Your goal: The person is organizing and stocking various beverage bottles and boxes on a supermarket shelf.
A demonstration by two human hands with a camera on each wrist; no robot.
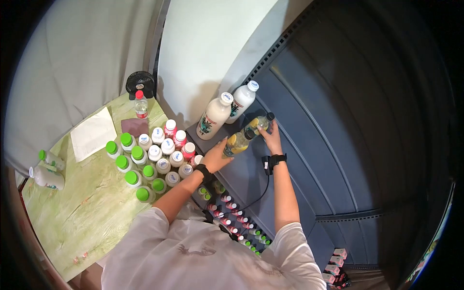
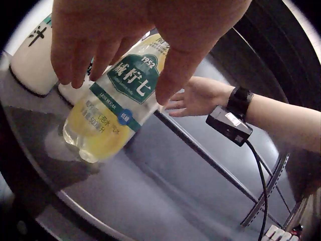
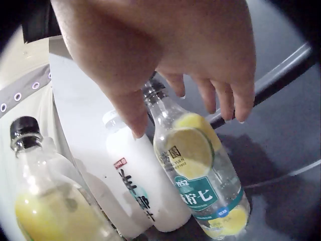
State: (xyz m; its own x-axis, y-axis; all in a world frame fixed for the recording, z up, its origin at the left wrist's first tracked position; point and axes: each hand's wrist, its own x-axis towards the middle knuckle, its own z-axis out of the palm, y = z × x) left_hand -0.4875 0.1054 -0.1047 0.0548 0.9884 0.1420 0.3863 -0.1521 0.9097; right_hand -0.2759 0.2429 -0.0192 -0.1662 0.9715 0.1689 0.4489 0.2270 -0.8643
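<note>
My left hand [image 1: 217,155] grips a clear lemon drink bottle [image 2: 108,113] with a green label, thumb on one side and fingers on the other. Its black cap [image 1: 249,135] leans away from that hand. A second lemon drink bottle [image 3: 200,170] stands on the dark grey shelf [image 2: 165,196], farther in. Around its neck my right hand [image 1: 272,137] reaches with loosely extended fingers, the thumb [image 3: 131,118] to one side. Behind these bottles are two large white bottles with dark lettering, a nearer one [image 1: 214,117] and a farther one [image 1: 243,100].
Left of the shelf, a green-patterned table [image 1: 77,217] carries several white bottles with green caps [image 1: 138,153] and several pink ones [image 1: 180,139]. A red-capped bottle [image 1: 140,105] and a small black fan [image 1: 140,83] stand at its back. Small bottles [image 1: 234,212] fill a lower shelf.
</note>
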